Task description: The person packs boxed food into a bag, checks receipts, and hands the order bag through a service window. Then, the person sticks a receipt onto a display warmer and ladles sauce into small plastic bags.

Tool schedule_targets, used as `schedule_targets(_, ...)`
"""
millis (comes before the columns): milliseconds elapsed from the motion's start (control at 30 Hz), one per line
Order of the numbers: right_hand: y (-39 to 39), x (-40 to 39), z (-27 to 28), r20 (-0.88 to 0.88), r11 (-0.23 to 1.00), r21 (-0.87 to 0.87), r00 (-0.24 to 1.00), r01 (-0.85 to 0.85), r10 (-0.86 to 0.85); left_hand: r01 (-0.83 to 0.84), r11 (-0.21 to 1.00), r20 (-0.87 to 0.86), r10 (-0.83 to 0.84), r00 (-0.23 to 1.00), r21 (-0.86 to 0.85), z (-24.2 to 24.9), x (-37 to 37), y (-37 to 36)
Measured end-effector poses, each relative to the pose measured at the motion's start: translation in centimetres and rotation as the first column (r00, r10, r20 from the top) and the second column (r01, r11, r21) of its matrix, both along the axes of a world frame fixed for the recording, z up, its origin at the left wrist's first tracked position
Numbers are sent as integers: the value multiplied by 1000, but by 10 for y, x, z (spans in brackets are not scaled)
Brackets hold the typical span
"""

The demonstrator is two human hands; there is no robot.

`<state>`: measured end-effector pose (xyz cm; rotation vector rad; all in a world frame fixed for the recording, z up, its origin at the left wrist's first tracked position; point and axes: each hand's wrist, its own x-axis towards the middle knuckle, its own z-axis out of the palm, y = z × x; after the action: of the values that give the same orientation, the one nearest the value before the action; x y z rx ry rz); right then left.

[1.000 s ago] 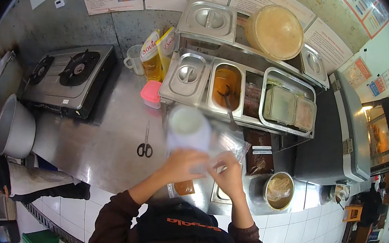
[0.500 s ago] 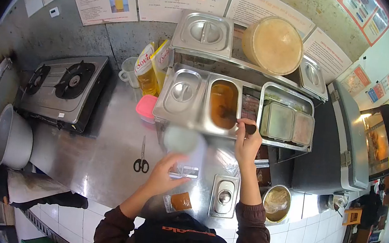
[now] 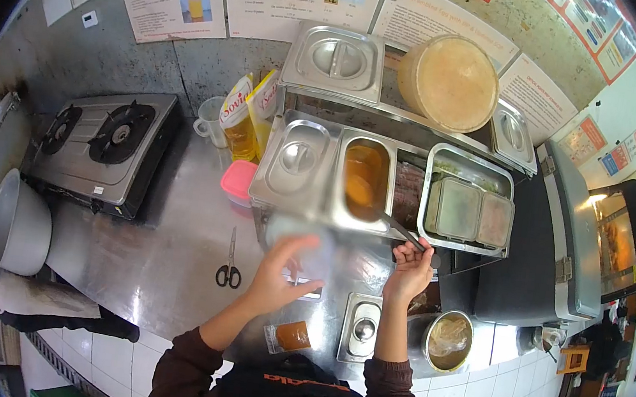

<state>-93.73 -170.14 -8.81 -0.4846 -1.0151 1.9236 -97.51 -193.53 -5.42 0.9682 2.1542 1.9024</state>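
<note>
My right hand, palm turned up, grips the dark handle of a ladle. The handle slants across the front rim of a steel pan of orange-brown sauce; the ladle's bowl is hard to make out there. My left hand curves its fingers and thumb around a blurred, clear plastic bag, whose outline I cannot tell exactly. A small digital scale shows partly beneath that hand. Close to my body lies a clear packet of brown sauce.
Scissors and a pink-lidded tub are on the steel counter left of my hands. A lidded steel pan sits near the front edge, beside a round pot. A gas stove stands far left, a large grey appliance right.
My right hand has moved down toward me, turning palm up and drawing the ladle handle over the pan's front rim. My left hand has risen slightly and shifted right.
</note>
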Motion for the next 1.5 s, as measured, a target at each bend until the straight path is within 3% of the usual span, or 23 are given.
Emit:
schedule_targets(100, 2, 3, 4, -41, 999, -49, 999, 15, -17, -11, 994, 6, 10, 1000, 106, 9, -11, 11)
schedule_targets(267, 10, 4, 18, -87, 993, 109, 996, 45, -35, -60, 990, -19, 63, 998, 124, 35, -28, 27)
schedule_targets(400, 23, 3, 28, -75, 998, -61, 997, -35, 30, -71, 981, 4, 71, 997, 183, 47, -43, 41)
schedule_targets(500, 26, 3, 48, -91, 994, -82, 994, -69, 61, -185, 953, -41, 201, 979, 240, 47, -56, 50)
schedule_targets(800, 46, 5, 61, -4, 990, -38, 990, -139, 139, -191, 963, 34, 188, 981, 192, 48, -77, 55)
schedule_targets(1000, 54, -3, 132, -111, 986, 127, 986, -112, 127, -91, 991, 100, 81, 992, 99, 57, -87, 62)
schedule_targets(1067, 54, -4, 148, -121, 981, 140, 981, -132, 149, -53, 997, 45, 51, 998, 60, 57, -90, 67)
schedule_targets(1167, 53, -6, 159, -133, 969, 176, 971, -174, 198, -11, 991, 11, 9, 1000, 135, 58, -93, 75)
schedule_targets(1367, 46, -7, 167, -82, 952, 220, 968, -214, 237, -19, 992, -56, 26, 998, 124, 61, -97, 81)
schedule_targets(1500, 40, -6, 171, -40, 925, 309, 968, -222, 247, 38, 982, 33, -45, 998, 187, 52, -104, 88)
